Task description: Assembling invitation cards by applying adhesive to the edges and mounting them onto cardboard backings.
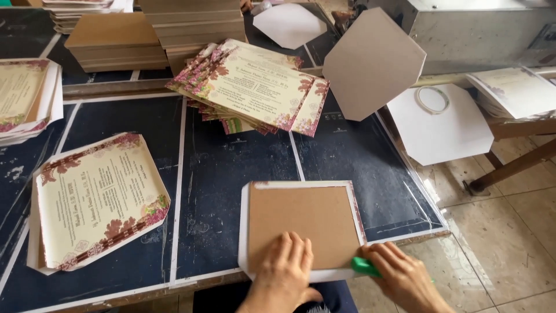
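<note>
Worktop: dark blue table [231, 168] crossed by pale tape lines, tiled floor off to the right, a metal machine housing [475, 29] at the far edge.
Left hand: left hand [285, 272] lies flat, fingers spread and together-ish, palm pressing the near edge of the brown cardboard panel [301, 223]; it grips nothing, it pins the board so it cannot slide.
Right hand: right hand [405, 278] is curled around a green plastic scraper [365, 266], blade end pointing at the panel's near right corner, just beside the left hand's fingertips.
Work piece: cardboard panel sits centred on a printed sheet turned face down [246, 232], a pale margin showing all round it, likely so the margins can wrap the board.
Left of the hands: a face-up floral printed sheet with clipped corners [98, 200], lying apart, within easy reach.
Beyond the hands: a fanned pile of floral printed cards [255, 87], and behind it stacks of plain brown boards [150, 35].
Far right: a grey octagonal board [373, 61] tilted up, white octagonal sheets [440, 122] on a side bench with a thin ring [431, 99] resting on top.
</note>
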